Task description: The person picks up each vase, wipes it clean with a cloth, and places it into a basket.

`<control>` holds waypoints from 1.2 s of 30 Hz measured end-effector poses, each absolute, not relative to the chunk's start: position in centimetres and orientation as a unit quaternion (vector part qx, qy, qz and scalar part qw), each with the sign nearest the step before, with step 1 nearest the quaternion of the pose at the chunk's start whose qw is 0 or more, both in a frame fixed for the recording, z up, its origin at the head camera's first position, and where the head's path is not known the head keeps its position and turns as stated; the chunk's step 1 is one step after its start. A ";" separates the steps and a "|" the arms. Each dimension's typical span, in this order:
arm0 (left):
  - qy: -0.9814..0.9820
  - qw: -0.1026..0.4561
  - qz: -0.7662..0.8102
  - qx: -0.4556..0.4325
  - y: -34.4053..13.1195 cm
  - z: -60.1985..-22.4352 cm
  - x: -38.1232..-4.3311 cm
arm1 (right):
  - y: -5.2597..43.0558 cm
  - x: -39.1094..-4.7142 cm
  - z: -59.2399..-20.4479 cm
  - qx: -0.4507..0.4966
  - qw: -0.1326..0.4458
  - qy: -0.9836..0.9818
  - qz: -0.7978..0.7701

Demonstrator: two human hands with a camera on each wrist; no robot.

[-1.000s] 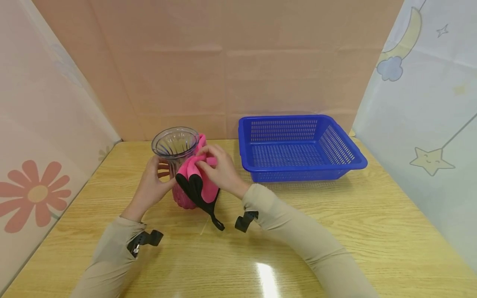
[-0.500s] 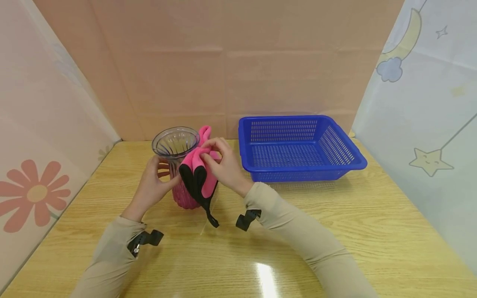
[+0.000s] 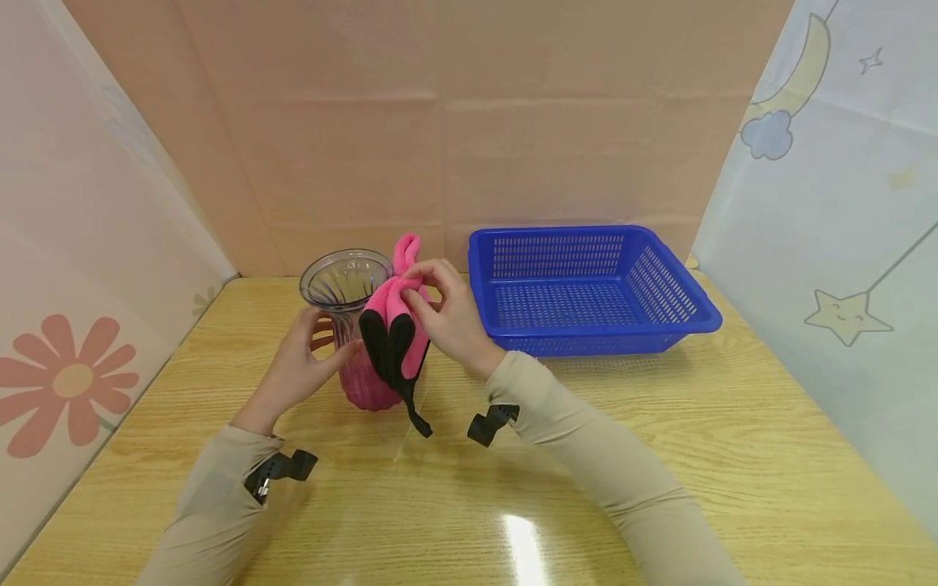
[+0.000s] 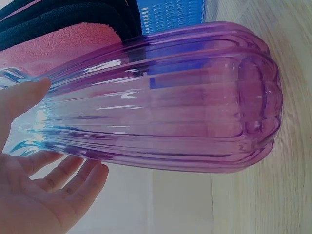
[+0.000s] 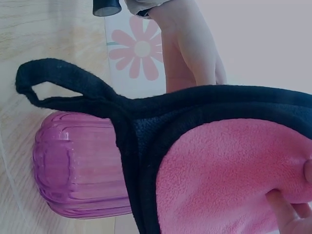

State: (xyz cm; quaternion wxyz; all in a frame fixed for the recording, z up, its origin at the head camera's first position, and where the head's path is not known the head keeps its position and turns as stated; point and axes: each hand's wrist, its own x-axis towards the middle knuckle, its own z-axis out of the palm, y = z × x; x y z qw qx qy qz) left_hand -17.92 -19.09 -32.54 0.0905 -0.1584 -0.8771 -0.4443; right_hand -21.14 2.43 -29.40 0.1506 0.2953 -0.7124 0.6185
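Observation:
A ribbed glass vase (image 3: 371,389), clear at its flared rim and pink-purple toward the base, stands upright on the table. My left hand (image 3: 299,362) holds it from the left, thumb on the near side and fingers around the far side, as the left wrist view of the vase (image 4: 170,107) also shows. My right hand (image 3: 458,321) pinches a folded pink cloth (image 3: 392,301) with black edging beside the vase's right side. A black hanging loop (image 5: 48,78) dangles from the cloth, which hides part of the vase in the right wrist view.
A blue perforated plastic basket (image 3: 586,332) stands at the back right of the wooden table (image 3: 410,521). Peach backing (image 3: 330,163) closes off the rear, and patterned panels stand on both sides. Each sleeve carries a black strap (image 3: 493,423).
My right hand has risen and shifted slightly right, lifting the cloth beside the vase toward its rim. The left hand and vase have hardly moved.

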 end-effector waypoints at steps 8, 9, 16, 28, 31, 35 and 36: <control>-0.874 0.078 -0.441 -0.189 -19.4 -32.5 -18.1 | 2.5 -21.3 -29.5 0.308 0.145 -0.705 0.622; -0.874 0.077 -0.441 -0.190 -19.5 -32.5 -18.1 | 2.4 -21.3 -29.5 0.310 0.142 -0.705 0.622; -0.875 0.077 -0.437 -0.192 -19.5 -32.6 -18.2 | 2.3 -21.1 -29.9 0.312 0.132 -0.716 0.610; -0.877 0.076 -0.436 -0.186 -19.4 -32.6 -18.1 | 1.9 -21.1 -30.8 0.299 0.130 -0.739 0.590; -0.877 0.078 -0.436 -0.185 -19.4 -32.6 -18.1 | 1.8 -21.1 -30.9 0.300 0.132 -0.741 0.587; -0.877 0.078 -0.438 -0.183 -19.3 -32.5 -17.9 | 1.8 -21.1 -30.9 0.303 0.142 -0.744 0.578; -0.877 0.078 -0.438 -0.183 -19.3 -32.5 -17.9 | 1.8 -21.1 -30.9 0.304 0.145 -0.745 0.575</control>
